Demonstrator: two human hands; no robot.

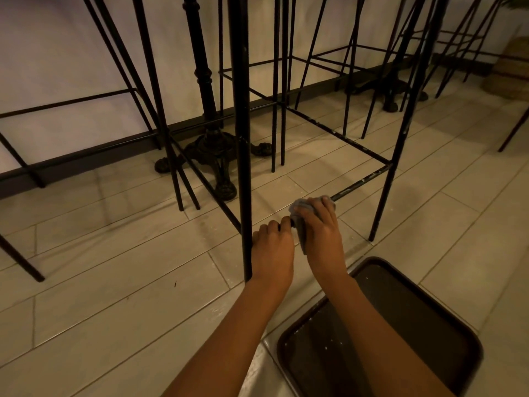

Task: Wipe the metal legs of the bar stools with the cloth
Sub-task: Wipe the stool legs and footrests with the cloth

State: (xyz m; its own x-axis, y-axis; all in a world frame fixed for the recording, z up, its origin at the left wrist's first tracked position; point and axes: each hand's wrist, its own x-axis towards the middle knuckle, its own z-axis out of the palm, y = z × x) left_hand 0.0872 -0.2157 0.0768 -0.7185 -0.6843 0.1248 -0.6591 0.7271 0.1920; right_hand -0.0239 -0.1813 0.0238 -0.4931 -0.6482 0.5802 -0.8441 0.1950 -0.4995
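As you look down past your arms, begin well to the left of your hands, where a neighbouring stool's thin legs (pixel 160 110) and a cast table base (pixel 214 150) stand beyond your left hand. Just beside that hand's outer edge rises the front leg (pixel 243 138) of the stool you are working on. Your left hand (pixel 272 250) has its fingers curled over the lower rail (pixel 360 182) close to where it meets that leg, and seems to be steadying the frame. Just to its right, your right hand (pixel 322 236) grips the grey cloth (pixel 300 206), which is wrapped round the same rail with a tail hanging below your palm. Past your right fingertips the bare rail runs up and to the right to the right-hand leg (pixel 385 193), and pale flecks show along it. Under your right forearm a dark tray (pixel 423 319) lies on the tiles.

The rods look thin and stiff and should not give, but the stool looks tall and probably light. It may skate or tip on smooth tiles if you drag hard along the rail, so brace it low at a joint, as your left hand does. The cloth is soft and limp. Fold it fully round the rod and pinch it so that it rubs on all sides, and gather the loose tail.
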